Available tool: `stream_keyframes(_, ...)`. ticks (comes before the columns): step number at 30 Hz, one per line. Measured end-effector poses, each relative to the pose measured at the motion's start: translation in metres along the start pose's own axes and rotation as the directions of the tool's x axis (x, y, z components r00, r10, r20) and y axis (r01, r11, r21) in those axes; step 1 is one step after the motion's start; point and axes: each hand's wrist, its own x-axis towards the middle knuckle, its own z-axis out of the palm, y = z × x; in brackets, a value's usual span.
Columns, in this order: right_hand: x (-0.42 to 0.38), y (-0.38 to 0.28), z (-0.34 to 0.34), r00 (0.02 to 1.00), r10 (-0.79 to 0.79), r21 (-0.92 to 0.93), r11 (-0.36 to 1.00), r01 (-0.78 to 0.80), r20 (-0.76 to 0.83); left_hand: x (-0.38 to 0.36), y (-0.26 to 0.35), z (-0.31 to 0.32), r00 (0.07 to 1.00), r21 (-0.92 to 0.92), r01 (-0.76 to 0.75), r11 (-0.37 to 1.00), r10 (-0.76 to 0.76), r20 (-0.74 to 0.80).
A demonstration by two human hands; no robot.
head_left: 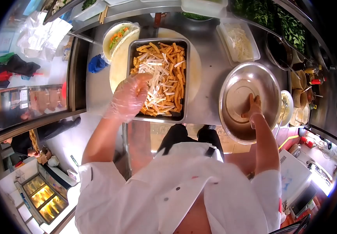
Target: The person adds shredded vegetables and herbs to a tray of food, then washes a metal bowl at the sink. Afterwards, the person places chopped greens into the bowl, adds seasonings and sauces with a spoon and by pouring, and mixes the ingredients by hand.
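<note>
My left hand (131,97), in a clear plastic glove, is over the left side of a dark rectangular tray (188,82). Its fingers curl together at the food, and what they hold, if anything, is hidden. Browned fried-looking strips (179,78) fill the tray, with thin white strips (156,70) scattered along the middle. To the right, my right hand (253,108) reaches into a round steel bowl (231,84), fingers stretched apart against its inner side. No food shows between those fingers. A round pale board (117,70) lies under the tray.
A bowl of diced orange and green vegetables (117,37) stands behind the tray's left corner, near a blue cloth (97,63). Behind the steel bowl is a tub of white shreds (238,43). Seasoning containers (299,80) line the right. Another person (24,144) is at lower left.
</note>
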Motion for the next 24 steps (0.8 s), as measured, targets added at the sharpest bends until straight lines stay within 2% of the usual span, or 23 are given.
stream_keyframes(1,0.001,-0.001,-0.003,1.000,-0.011,0.014,1.000,0.011,0.000,0.003,0.012,0.000,0.996,0.032,-0.068,0.997,0.069,-0.060)
stream_keyframes(2,-0.002,-0.001,-0.004,1.000,-0.020,0.026,0.999,0.020,0.004,0.009,-0.002,0.013,0.996,-0.039,-0.056,0.998,0.053,-0.068)
stream_keyframes(5,-0.012,-0.003,-0.009,1.000,-0.004,0.038,0.999,0.003,0.024,0.023,-0.016,0.039,0.981,0.247,-0.086,0.965,0.039,0.189)
stream_keyframes(6,-0.010,-0.006,-0.011,1.000,0.001,0.038,0.999,-0.002,0.031,0.026,-0.008,0.036,0.984,0.350,-0.068,0.934,0.005,0.178)
stream_keyframes(8,0.000,-0.002,-0.008,1.000,-0.019,0.036,0.999,0.019,-0.017,0.033,0.022,0.016,0.989,-0.039,0.108,0.993,-0.104,0.102)
stream_keyframes(9,-0.003,0.003,0.000,0.999,-0.033,0.021,0.999,0.033,-0.020,0.026,0.029,0.013,0.977,-0.244,0.208,0.947,-0.191,0.093)
stream_keyframes(10,-0.007,0.004,0.001,1.000,-0.031,0.020,0.999,0.031,-0.003,0.028,0.010,0.016,0.996,-0.298,0.070,0.952,-0.082,-0.029)
stream_keyframes(12,-0.008,-0.001,-0.007,1.000,-0.026,0.032,0.999,0.026,0.002,0.036,0.002,0.018,0.997,-0.310,0.010,0.951,-0.032,-0.066)
stream_keyframes(14,-0.014,-0.002,-0.009,1.000,-0.026,0.049,0.998,0.025,0.006,0.045,0.014,0.014,0.992,0.112,-0.002,0.994,-0.012,0.124)
stream_keyframes(15,-0.014,-0.003,-0.012,1.000,-0.029,0.054,0.998,0.029,0.004,0.052,-0.013,0.029,0.984,-0.003,-0.074,0.997,0.074,0.163)
stream_keyframes(17,-0.015,-0.006,-0.018,0.999,-0.033,0.060,0.998,0.033,0.000,0.065,-0.018,0.043,0.990,0.160,-0.131,0.978,0.120,0.074)
stream_keyframes(19,-0.022,-0.006,-0.014,1.000,-0.023,0.052,0.998,0.022,0.016,0.079,0.026,0.042,0.996,0.450,-0.079,0.889,0.054,0.069)
stream_keyframes(20,-0.022,-0.007,-0.016,1.000,-0.016,0.044,0.999,0.015,0.017,0.088,0.031,0.048,0.972,0.502,-0.225,0.835,0.228,0.056)
stream_keyframes(23,-0.019,-0.007,-0.020,1.000,-0.008,0.037,0.999,0.007,0.023,0.120,0.022,0.074,0.959,0.684,-0.276,0.675,0.235,0.156)
stream_keyframes(24,-0.016,-0.005,-0.017,1.000,-0.010,0.039,0.999,0.010,0.020,0.129,0.011,0.086,0.947,0.704,-0.305,0.642,0.284,0.151)
